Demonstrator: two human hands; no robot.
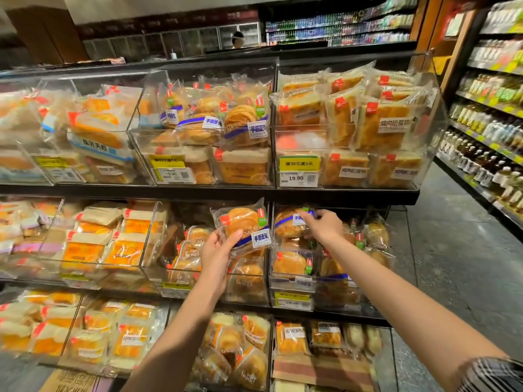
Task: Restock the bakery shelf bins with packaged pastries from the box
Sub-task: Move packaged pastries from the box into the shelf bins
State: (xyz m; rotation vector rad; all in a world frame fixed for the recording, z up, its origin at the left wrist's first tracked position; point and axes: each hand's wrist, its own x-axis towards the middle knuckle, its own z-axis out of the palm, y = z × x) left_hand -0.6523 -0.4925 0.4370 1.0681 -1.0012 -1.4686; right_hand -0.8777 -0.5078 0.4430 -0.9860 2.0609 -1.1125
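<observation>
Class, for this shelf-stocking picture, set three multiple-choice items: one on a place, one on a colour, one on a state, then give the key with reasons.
1. On which shelf level are both hands working?
A. top B. middle C. bottom

2. What colour is the band across the packaged pastry in the left hand?
A. blue B. green C. black

3. What is the right hand doing?
A. hanging idle B. pressing a price tag C. gripping a second pastry pack

Key: B, both hands reach into the middle row of clear bins; A, a blue band runs beside the pack's white label; C, its fingers curl round a pack in the right-hand bin.
</observation>
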